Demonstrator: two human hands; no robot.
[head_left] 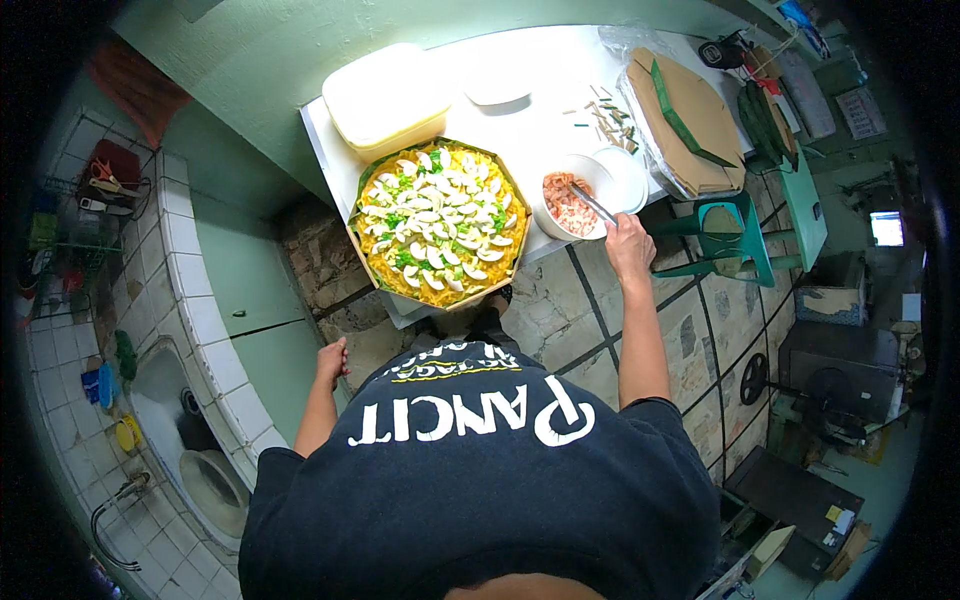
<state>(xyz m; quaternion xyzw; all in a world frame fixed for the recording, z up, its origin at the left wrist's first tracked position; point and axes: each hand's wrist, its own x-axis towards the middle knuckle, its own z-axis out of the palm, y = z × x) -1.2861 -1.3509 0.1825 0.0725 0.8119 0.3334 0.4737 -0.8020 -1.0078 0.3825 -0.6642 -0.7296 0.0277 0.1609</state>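
My right hand (628,245) grips the handle of what looks like metal tongs (596,203). Their far end reaches into a white tub (594,172) of small pinkish pieces (568,208), perhaps meat or shrimp. Left of the tub, at the table's near edge, lies an octagonal tray (356,245) filled with yellow noodles. White egg-like slices (440,215) and chopped green bits are spread over the noodles. Low by my left side hangs my left hand (334,360), its fingers curled and nothing visible in them.
On the white table (550,60) stand a lidded container (388,95), a round white lid (625,182), scattered small strips (610,122) and stacked brown cardboard (680,120). A green plastic stool (735,240) is to the right. A tiled sink (190,430) lies left.
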